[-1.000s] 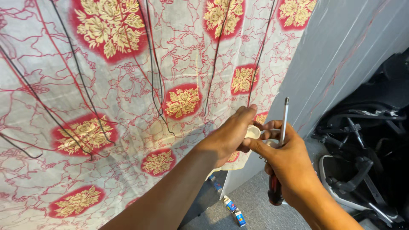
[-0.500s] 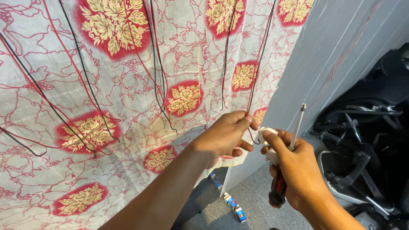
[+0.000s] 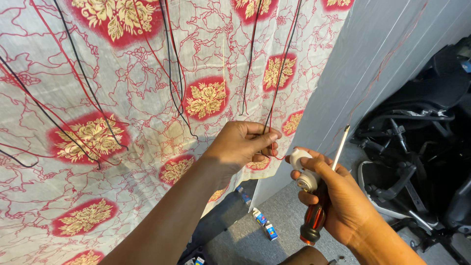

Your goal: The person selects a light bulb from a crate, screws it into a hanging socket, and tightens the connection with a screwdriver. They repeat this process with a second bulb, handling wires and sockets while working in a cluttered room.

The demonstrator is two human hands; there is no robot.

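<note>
Most of the frame, from the upper left down to the bottom left, was taken up by a cloth point(image 3: 122, 98) with a white ground, red vein-like lines and red patches with gold flowers. Several thin red and black wires point(image 3: 171, 83) hung down across it. To the right of the cloth stood a plain grey wall point(image 3: 373, 64), and below it, centre bottom, a grey floor point(image 3: 274, 206) with a few small boxes point(image 3: 262, 223) lying on it. Black chair parts point(image 3: 417, 147) filled the right edge.

The left hand point(image 3: 243, 142), mid-frame, was closed, pinching a red and a black wire at their lower ends. The right hand point(image 3: 338, 196), lower right, gripped a small white round fitting point(image 3: 301, 169) plus a screwdriver point(image 3: 321, 201) with a red and black handle, its shaft pointing up. The two hands sat just beside each other.
</note>
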